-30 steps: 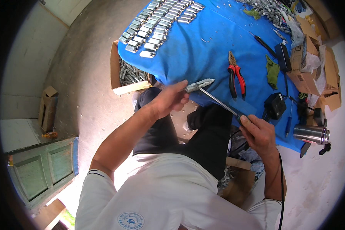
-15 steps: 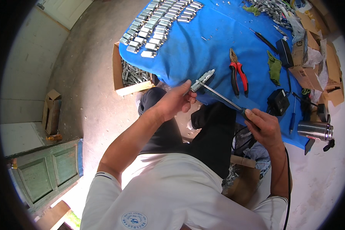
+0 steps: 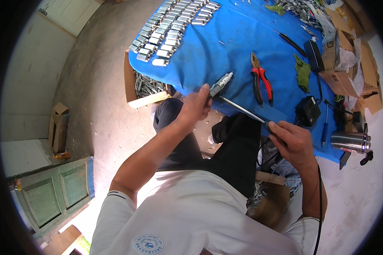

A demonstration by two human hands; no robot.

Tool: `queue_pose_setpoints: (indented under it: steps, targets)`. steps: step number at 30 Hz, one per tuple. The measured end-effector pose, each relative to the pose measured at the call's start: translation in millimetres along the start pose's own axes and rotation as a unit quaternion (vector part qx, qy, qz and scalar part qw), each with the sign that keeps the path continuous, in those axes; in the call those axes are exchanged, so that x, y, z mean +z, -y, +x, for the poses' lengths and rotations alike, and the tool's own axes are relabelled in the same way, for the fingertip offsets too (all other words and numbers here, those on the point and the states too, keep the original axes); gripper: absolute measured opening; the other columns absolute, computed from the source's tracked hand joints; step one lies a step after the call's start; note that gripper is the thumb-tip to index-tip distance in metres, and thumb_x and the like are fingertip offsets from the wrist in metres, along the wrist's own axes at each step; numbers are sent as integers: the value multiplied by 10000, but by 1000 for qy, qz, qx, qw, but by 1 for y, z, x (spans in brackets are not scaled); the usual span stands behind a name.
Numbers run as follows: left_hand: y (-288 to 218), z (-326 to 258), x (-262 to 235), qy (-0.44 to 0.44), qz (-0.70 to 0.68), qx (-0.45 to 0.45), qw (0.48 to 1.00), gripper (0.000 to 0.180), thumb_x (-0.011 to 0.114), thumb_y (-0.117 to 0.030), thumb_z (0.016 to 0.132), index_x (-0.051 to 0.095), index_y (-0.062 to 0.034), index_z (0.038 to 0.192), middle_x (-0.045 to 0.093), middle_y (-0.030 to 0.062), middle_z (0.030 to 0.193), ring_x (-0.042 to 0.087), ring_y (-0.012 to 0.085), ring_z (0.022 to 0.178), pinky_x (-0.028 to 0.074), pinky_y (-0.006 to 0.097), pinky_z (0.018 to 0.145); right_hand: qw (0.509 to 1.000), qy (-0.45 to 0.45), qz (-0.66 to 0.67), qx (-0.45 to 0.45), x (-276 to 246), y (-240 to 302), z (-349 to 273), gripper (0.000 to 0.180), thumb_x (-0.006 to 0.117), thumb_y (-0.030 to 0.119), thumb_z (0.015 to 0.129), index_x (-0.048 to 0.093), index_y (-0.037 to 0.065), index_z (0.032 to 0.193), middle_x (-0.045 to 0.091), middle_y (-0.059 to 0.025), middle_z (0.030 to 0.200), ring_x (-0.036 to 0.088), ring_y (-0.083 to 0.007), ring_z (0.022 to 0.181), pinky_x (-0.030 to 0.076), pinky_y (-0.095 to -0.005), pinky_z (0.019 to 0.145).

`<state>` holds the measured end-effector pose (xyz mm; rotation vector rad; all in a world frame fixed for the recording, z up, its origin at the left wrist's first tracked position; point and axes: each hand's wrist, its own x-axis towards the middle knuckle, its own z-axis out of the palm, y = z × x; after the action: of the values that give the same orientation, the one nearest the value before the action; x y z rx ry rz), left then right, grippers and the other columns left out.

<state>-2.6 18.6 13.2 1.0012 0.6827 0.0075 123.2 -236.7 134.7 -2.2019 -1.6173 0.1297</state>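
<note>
My left hand [image 3: 196, 104] is closed around one end of a slim silver metal part [image 3: 221, 84], which slants up and right above the near edge of the blue-covered table. In my right hand [image 3: 292, 142] is a screwdriver [image 3: 244, 110], gripped by its dark handle. The long shaft points up and left, and its tip is close to the lower side of the metal part; whether they touch I cannot tell. Pliers with red and black handles [image 3: 261, 80] lie on the cloth, right of the metal part.
Rows of silver parts [image 3: 166, 29] cover the table's far left. On the right are a green cloth [image 3: 302, 73], a black adapter [image 3: 307, 111], a second screwdriver [image 3: 325, 129], a steel flask [image 3: 350, 142] and cardboard boxes [image 3: 338, 80]. An open carton of metal pieces [image 3: 147, 87] stands at the left edge.
The metal part has turned in my left hand and shifted slightly left. The screwdriver tip, earlier against the part's side, now sits lower and a little left along with my right hand.
</note>
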Motion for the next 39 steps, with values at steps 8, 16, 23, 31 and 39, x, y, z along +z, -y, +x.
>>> queue_pose_setpoints:
  steps: [8, 16, 23, 31, 39]
  targets:
    - [3, 1, 0, -24, 50, 44, 997, 514, 561, -555, 901, 466, -102, 679, 323, -56, 562, 261, 50, 458, 208, 221, 422, 994, -69, 69, 50, -3, 7, -13, 301, 729, 0, 734, 667, 2, 1029, 632, -114, 828, 614, -251, 650, 473, -304, 556]
    - [8, 2, 3, -30, 7, 42, 999, 491, 586, -532, 897, 441, -120, 674, 316, -64, 564, 250, 42, 454, 193, 223, 412, 995, -48, 53, 63, -5, 13, -4, 279, 724, -7, 740, 670, -3, 1013, 639, -113, 839, 622, -248, 653, 481, -307, 562]
    - [11, 3, 2, -18, -20, 39, 999, 470, 587, -518, 902, 417, -145, 673, 308, -73, 575, 248, 38, 458, 188, 222, 413, 995, -37, 68, 62, -4, 12, -6, 308, 727, -12, 736, 663, 8, 1036, 639, -108, 835, 618, -249, 645, 480, -310, 559]
    - [11, 3, 5, -38, -9, 33, 999, 462, 594, -506, 903, 406, -151, 676, 304, -75, 582, 255, 37, 466, 191, 220, 416, 999, -25, 16, 30, -1, 16, -1, 322, 724, -12, 738, 651, 11, 1051, 585, -99, 788, 588, -250, 627, 464, -328, 534]
    - [8, -2, 12, -47, -21, 32, 998, 519, 568, -563, 894, 342, -162, 653, 302, -44, 586, 274, 58, 478, 203, 227, 419, 998, -11, 62, 9, 3, 2, -5, 358, 718, -20, 738, 633, 11, 1084, 603, -111, 809, 594, -262, 633, 475, -331, 546]
